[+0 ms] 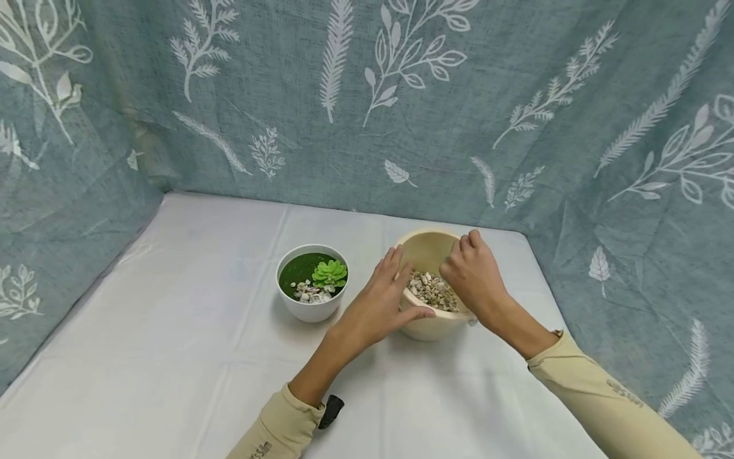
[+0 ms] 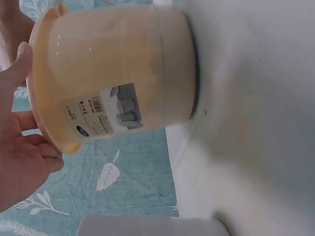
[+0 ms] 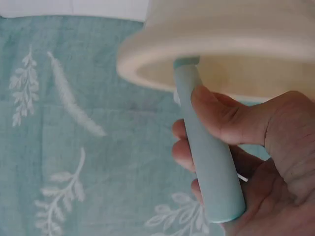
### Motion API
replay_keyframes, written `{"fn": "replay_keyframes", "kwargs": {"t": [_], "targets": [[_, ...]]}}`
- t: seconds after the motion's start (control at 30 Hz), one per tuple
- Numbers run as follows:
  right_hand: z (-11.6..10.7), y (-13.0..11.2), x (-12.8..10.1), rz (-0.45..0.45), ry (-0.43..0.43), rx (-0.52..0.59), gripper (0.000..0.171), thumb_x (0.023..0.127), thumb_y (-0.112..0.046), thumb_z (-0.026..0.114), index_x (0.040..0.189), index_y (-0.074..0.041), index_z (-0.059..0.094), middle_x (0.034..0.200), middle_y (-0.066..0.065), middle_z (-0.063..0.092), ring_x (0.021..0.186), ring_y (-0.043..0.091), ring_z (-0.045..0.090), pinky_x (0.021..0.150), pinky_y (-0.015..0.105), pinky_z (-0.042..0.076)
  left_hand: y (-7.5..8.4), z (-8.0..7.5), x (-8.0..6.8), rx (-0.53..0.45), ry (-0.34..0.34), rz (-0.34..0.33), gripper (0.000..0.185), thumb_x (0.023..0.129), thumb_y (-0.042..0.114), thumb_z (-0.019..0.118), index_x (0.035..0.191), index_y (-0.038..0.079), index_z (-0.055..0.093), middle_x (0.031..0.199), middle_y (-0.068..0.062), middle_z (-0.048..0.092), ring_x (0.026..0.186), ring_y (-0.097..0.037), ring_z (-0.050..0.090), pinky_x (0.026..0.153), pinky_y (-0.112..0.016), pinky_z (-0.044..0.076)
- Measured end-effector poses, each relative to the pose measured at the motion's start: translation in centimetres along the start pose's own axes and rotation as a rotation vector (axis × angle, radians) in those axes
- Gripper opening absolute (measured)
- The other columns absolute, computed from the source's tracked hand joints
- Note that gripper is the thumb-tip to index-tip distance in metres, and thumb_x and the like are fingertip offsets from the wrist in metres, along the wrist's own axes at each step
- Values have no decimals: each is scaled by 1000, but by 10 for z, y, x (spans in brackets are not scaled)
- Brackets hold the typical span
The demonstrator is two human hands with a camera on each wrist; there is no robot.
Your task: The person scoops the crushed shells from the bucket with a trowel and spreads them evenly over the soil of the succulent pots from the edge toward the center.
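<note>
A beige plastic tub (image 1: 425, 326) with pebbles (image 1: 434, 291) inside stands tilted on the white table (image 1: 172, 357). My left hand (image 1: 385, 299) holds its near rim, thumb along the edge; the left wrist view shows the tub's labelled side (image 2: 113, 73) beside my palm (image 2: 19, 167). My right hand (image 1: 473, 275) reaches into the tub and grips a light teal handle (image 3: 206, 167), whose far end goes into the tub (image 3: 221, 44) and is hidden. Left of the tub sits a white pot (image 1: 312, 309) with green filling, a small succulent (image 1: 329, 273) and a few pebbles.
Teal leaf-print cloth (image 1: 367, 102) walls the table at the back and on both sides. A small black object (image 1: 331, 410) lies by my left sleeve. The white pot stands a hand's width left of the tub.
</note>
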State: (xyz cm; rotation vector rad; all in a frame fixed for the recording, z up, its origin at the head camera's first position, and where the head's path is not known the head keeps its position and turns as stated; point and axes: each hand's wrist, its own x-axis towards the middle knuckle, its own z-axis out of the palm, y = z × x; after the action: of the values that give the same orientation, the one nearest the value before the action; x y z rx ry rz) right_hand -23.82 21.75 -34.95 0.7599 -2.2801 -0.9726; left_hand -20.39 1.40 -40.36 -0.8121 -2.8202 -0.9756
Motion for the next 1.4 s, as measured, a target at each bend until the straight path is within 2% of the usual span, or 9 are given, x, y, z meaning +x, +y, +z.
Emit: {"fn": "replay_keyframes", "kwargs": {"t": [0.1,0.2,0.43,0.67,0.83,0.97,1.03,1.2,1.4], "targets": [[8,-7,0,-9,-21,-24,39,92,-8,77,56,-10,62,61,5,59,58,18,49,74,34,36,1,3,0,-7,18,-22,100,93,66,66,163,3,34,177,-19,9,166,-34,8,134,-50,19],[16,-9,1,-15,-54,28,36,90,-10,78,57,-11,64,60,6,60,56,18,50,72,34,38,1,5,0,-5,39,-29,98,92,67,67,162,5,37,176,-19,11,165,-35,10,134,-50,21],[30,0,2,29,-176,246,19,86,-9,82,69,-10,74,61,8,65,62,27,66,79,45,53,0,7,-1,-42,63,-29,96,92,65,68,162,6,38,176,-19,13,165,-36,13,128,-57,31],[38,7,0,120,-296,501,26,76,-7,79,61,-15,60,56,2,59,52,24,54,83,50,43,0,8,-2,-48,66,-28,94,91,63,71,162,9,41,176,-17,16,164,-36,16,116,-65,45],[42,1,-4,224,-270,614,41,70,-6,84,53,-20,50,50,-3,50,50,20,47,84,51,36,-1,10,-2,-41,69,-27,92,91,62,72,161,10,42,176,-15,17,164,-34,17,109,-65,51],[43,-4,-7,294,-215,742,47,72,4,72,46,-23,44,46,-8,37,52,16,39,82,52,32,-2,10,-2,-34,75,-28,92,92,61,72,161,9,41,176,-15,17,164,-33,17,108,-65,51],[43,-5,-9,316,-193,810,41,73,7,65,45,-21,54,47,-7,47,54,15,41,81,52,31,-2,10,-2,-30,72,-30,92,92,61,71,161,9,41,176,-14,17,164,-32,17,108,-65,51],[34,1,-16,401,-218,899,20,84,-2,70,76,-14,84,76,6,79,65,24,62,84,58,35,-1,10,-1,-19,80,-15,93,92,62,71,162,10,40,176,-15,18,164,-33,18,107,-64,52],[19,17,-23,516,-262,946,12,89,-8,75,90,-11,86,85,10,81,77,35,66,98,69,35,-2,9,0,-15,87,-24,94,91,62,72,162,9,40,176,-15,17,164,-34,18,107,-64,53]]}}
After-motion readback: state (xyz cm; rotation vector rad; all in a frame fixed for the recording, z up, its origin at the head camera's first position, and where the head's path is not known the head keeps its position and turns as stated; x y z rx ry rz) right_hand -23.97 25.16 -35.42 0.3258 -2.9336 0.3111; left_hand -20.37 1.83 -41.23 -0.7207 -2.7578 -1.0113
